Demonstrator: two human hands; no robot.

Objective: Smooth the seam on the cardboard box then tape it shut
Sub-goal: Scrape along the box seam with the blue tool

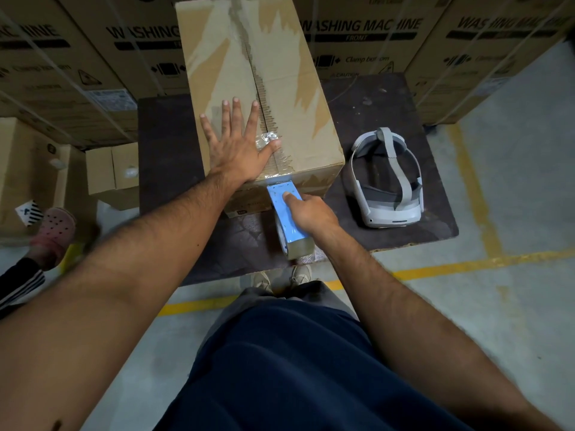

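Note:
A long brown cardboard box (280, 88) lies on a dark low table (165, 144), its centre seam running away from me with torn old tape along it. My left hand (236, 147) lies flat on the box top, fingers spread, just left of the seam, thumb touching a crinkled bit of clear tape (267, 139). My right hand (306, 213) grips a blue tape dispenser (284, 209), index finger pressed on its top. The dispenser's front edge meets the box's near face just below the top edge. Its brown tape roll (298, 248) sits at the near end.
A white headset (385, 185) rests on the table right of the box. Large washing machine cartons (466, 42) stand behind. Smaller cardboard boxes (112, 172) sit on the floor at left, where another person's pink shoe (56, 228) shows. Yellow floor lines (466, 265) run near the table.

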